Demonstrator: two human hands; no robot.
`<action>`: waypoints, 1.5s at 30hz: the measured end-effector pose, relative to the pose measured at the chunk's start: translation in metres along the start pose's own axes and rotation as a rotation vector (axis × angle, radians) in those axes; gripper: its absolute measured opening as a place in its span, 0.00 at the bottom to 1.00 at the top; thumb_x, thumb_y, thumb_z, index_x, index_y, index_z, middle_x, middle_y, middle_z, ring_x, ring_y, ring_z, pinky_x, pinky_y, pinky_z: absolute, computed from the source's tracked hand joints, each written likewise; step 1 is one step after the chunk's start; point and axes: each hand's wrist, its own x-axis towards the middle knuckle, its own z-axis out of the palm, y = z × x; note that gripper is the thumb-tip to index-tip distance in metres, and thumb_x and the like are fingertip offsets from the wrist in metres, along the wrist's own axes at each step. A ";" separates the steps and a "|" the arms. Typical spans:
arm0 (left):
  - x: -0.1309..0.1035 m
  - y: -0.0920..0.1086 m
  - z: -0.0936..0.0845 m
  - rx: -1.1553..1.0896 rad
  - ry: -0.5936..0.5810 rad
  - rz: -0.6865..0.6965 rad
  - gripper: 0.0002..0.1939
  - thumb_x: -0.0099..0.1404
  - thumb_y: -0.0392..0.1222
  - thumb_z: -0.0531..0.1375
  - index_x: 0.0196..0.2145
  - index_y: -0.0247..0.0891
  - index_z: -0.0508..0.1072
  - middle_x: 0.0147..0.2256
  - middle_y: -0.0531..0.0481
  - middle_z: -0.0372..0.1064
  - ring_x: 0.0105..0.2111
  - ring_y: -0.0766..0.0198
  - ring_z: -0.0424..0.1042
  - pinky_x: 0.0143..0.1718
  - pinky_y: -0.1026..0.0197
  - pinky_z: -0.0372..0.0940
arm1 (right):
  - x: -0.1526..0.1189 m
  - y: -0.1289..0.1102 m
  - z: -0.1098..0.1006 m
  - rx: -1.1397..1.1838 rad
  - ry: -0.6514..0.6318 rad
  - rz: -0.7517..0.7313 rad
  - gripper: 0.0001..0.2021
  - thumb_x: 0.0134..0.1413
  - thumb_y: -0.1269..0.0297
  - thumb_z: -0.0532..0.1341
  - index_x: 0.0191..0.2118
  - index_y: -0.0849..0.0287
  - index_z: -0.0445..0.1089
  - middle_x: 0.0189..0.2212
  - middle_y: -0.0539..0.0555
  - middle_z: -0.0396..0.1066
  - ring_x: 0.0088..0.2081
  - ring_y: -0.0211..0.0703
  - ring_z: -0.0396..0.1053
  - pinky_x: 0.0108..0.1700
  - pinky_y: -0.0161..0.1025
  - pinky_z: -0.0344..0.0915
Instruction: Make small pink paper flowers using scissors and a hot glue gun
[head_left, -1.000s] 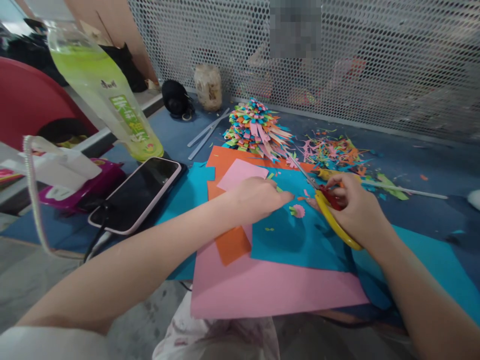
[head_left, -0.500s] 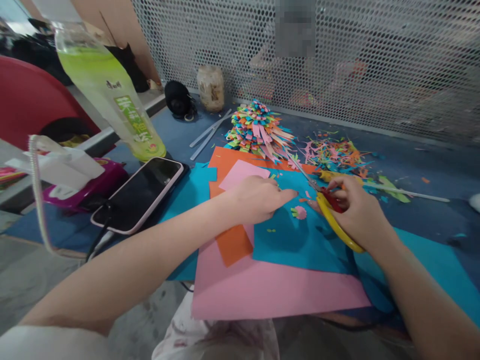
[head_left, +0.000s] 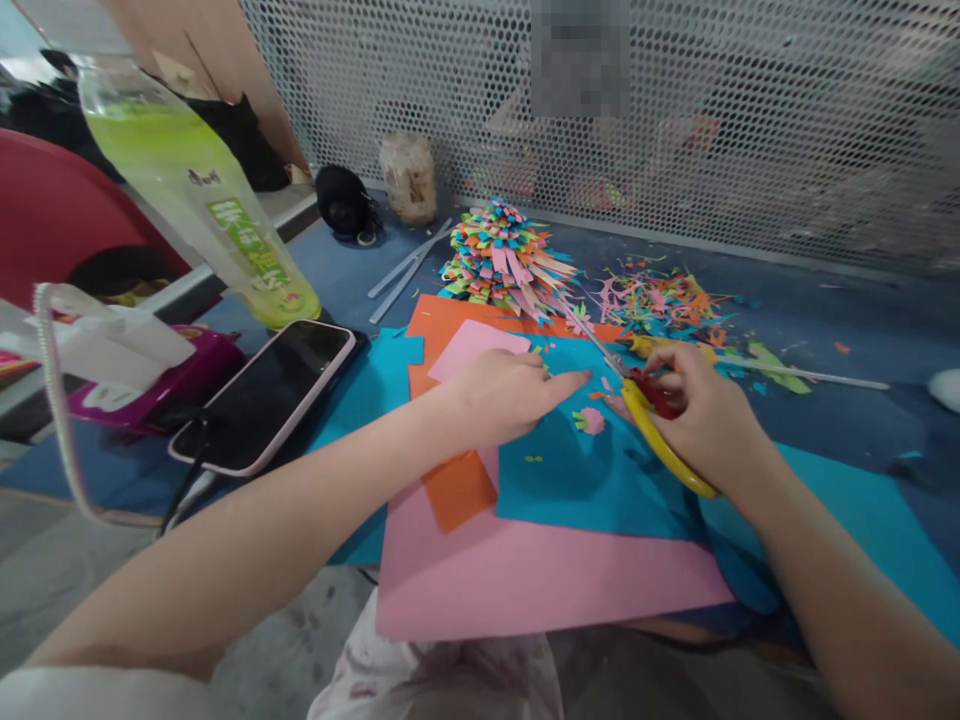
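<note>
In the head view, the right hand [head_left: 701,420] gripped the yellow-and-red scissors [head_left: 654,425], fingers through the loops, with the blades [head_left: 592,340] pointing away toward the heap of cut paper strips [head_left: 506,260]. Whether the blades were parted could not be told. The left hand [head_left: 502,395] lay palm down on the blue sheet [head_left: 592,480], holding nothing, its forefinger stretched toward a small pink cutout [head_left: 592,421] that sat on the sheet just between the two hands. The step looked like picking up or steadying that small piece between cuts; the next move would call for a fine pinch with the left fingertips, clear of the blades. Both forearms reached in from the near edge, the left across the pink sheet [head_left: 540,580] and orange sheet [head_left: 457,490], the right wrist bent inward. A phone [head_left: 262,395] and a green bottle [head_left: 202,190] stood well to the left, and scraps [head_left: 660,295] lay beyond the scissors.
</note>
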 end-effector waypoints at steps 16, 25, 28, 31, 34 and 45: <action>0.001 0.003 -0.003 0.109 0.018 0.066 0.23 0.73 0.30 0.49 0.63 0.37 0.66 0.31 0.44 0.78 0.35 0.58 0.79 0.31 0.62 0.66 | 0.000 0.001 0.002 0.005 -0.021 0.005 0.21 0.45 0.49 0.66 0.39 0.51 0.58 0.27 0.53 0.77 0.33 0.55 0.78 0.34 0.44 0.67; 0.005 -0.002 0.004 0.034 0.018 0.001 0.20 0.72 0.34 0.52 0.60 0.38 0.67 0.37 0.42 0.78 0.37 0.56 0.79 0.32 0.60 0.67 | -0.001 -0.001 0.001 -0.053 -0.008 0.002 0.19 0.45 0.49 0.64 0.38 0.50 0.58 0.28 0.54 0.78 0.32 0.56 0.78 0.32 0.44 0.67; 0.003 -0.003 0.003 0.012 0.046 0.017 0.21 0.71 0.34 0.54 0.60 0.37 0.66 0.39 0.42 0.77 0.41 0.55 0.79 0.34 0.59 0.68 | -0.001 -0.001 0.000 -0.032 -0.003 -0.010 0.18 0.45 0.49 0.64 0.37 0.50 0.58 0.27 0.53 0.77 0.31 0.56 0.78 0.31 0.44 0.67; 0.002 -0.002 0.003 0.000 0.066 0.029 0.21 0.71 0.33 0.54 0.60 0.36 0.66 0.43 0.42 0.77 0.46 0.55 0.77 0.38 0.59 0.69 | -0.001 -0.001 0.000 -0.032 0.000 -0.021 0.18 0.45 0.51 0.64 0.37 0.50 0.58 0.26 0.53 0.77 0.30 0.55 0.78 0.30 0.43 0.67; 0.002 -0.001 0.005 0.000 0.060 0.026 0.18 0.71 0.32 0.53 0.57 0.36 0.68 0.46 0.41 0.77 0.47 0.55 0.77 0.38 0.59 0.69 | -0.001 -0.003 0.000 -0.031 -0.008 -0.010 0.20 0.44 0.49 0.66 0.37 0.50 0.58 0.26 0.53 0.77 0.31 0.57 0.78 0.31 0.44 0.67; 0.004 -0.003 0.001 -0.011 0.020 -0.092 0.18 0.71 0.33 0.54 0.57 0.32 0.67 0.43 0.39 0.76 0.48 0.53 0.77 0.42 0.57 0.70 | -0.001 -0.001 0.002 -0.034 -0.004 -0.008 0.18 0.45 0.50 0.66 0.37 0.49 0.59 0.27 0.53 0.77 0.30 0.57 0.77 0.33 0.48 0.69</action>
